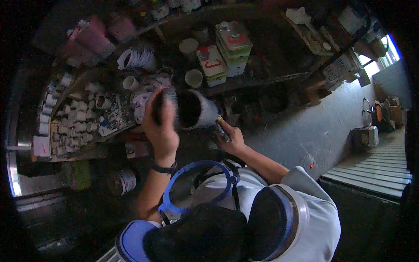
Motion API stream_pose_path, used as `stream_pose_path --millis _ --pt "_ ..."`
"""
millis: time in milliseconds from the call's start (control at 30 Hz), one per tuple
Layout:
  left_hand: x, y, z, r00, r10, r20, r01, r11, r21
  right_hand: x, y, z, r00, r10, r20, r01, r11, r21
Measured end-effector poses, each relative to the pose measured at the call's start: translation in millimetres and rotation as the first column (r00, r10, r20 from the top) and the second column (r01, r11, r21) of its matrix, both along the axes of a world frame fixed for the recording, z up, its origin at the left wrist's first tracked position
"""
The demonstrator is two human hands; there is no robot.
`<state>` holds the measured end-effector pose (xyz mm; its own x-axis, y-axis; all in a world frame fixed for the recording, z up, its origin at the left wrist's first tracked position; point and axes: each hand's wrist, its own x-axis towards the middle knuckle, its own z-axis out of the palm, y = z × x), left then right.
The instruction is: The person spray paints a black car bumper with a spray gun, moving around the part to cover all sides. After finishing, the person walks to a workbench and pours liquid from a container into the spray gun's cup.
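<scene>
In front of my chest, my right hand (233, 140) is closed around the metal body of what looks like a spray gun (223, 132), with a small yellow part near my fingers. A wide grey cup (208, 112) sits at its upper end, tilted so that its dark round mouth faces left. Just left of that mouth, my left hand (165, 135) grips a dark round lid (159, 107), apart from the cup. Motion smears the left fingers and the lid. A dark band circles my left wrist.
A shelf holds two tall cans (234, 52), white tubs (194, 78) and pink jugs (94, 35). Many small pale cups crowd the bench (78, 124) at left. A bucket (124, 181) stands below it. Blue-rimmed mask parts (198, 163) hang close below my hands.
</scene>
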<state>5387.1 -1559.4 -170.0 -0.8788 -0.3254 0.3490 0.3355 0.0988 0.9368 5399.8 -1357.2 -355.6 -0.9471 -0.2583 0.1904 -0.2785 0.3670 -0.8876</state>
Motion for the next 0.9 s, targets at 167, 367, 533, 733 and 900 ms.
stream_pose_path --millis 167,367,533,733,900 --pt "-26 -59 -4 0.957 -0.285 0.061 0.115 0.561 0.819 -3 6 -33 0.987 -0.05 0.156 0.07 0.989 -0.129" --pt "-23 -134 -60 0.862 -0.022 0.506 -0.401 0.581 0.708 -2 4 -56 0.974 -0.096 0.203 0.115 0.99 -0.085" --pt "-30 -185 -130 0.799 0.014 0.601 -0.499 0.574 0.65 15 19 -59 0.927 -0.229 0.297 0.209 0.973 0.097" --pt "-96 -249 -204 0.805 -0.033 0.592 -0.465 0.585 0.665 39 42 -64 0.813 -0.514 0.273 0.502 0.857 0.118" --pt "-153 -296 -248 0.774 0.119 0.622 -0.428 0.822 0.375 42 70 -75 0.684 -0.689 0.241 0.52 0.691 0.502"
